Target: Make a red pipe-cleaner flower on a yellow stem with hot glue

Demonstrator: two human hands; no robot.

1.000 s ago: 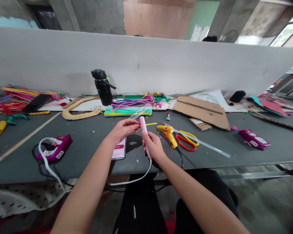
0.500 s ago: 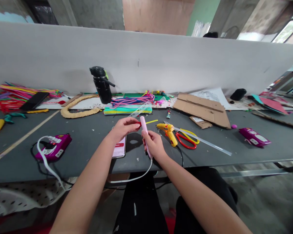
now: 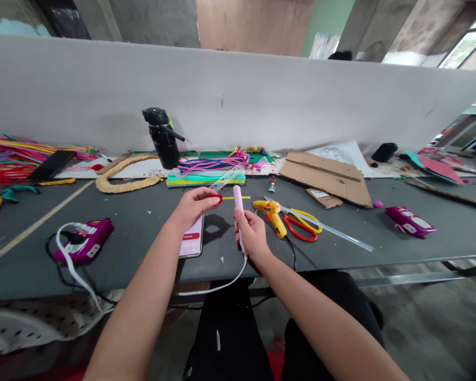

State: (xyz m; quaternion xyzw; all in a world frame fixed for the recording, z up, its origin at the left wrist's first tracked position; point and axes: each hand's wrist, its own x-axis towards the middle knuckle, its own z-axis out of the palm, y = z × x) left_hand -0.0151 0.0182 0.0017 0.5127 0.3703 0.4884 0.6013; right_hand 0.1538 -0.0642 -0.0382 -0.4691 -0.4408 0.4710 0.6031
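Observation:
Between the thumb and fingertips of my left hand [image 3: 198, 207] is a small red pipe-cleaner piece [image 3: 219, 199]. A thin yellow stem [image 3: 232, 198] sticks out of it to the right, its far part passing by the wand. My right hand [image 3: 253, 233] is wrapped round a pink corded wand [image 3: 238, 197], which looks like a mini hair straightener and is held nearly upright. A white cord runs from its lower end. Under my left wrist lies a phone [image 3: 192, 238] with a lit screen, partly hidden. Right of my right hand rests a yellow glue gun [image 3: 270, 212].
Red-and-yellow-handled scissors [image 3: 300, 233] and a clear glue stick [image 3: 341, 235] lie to the right. Behind are bundled pipe cleaners [image 3: 206, 179], a black bottle [image 3: 163, 140] and cardboard [image 3: 325, 177]. Purple power strips [image 3: 89, 243] sit left and right. A white partition [image 3: 238, 95] stands behind.
My left hand has drawn left, so the red piece is farther from the pink wand and more of the yellow stem shows between them. My right hand has shifted slightly right.

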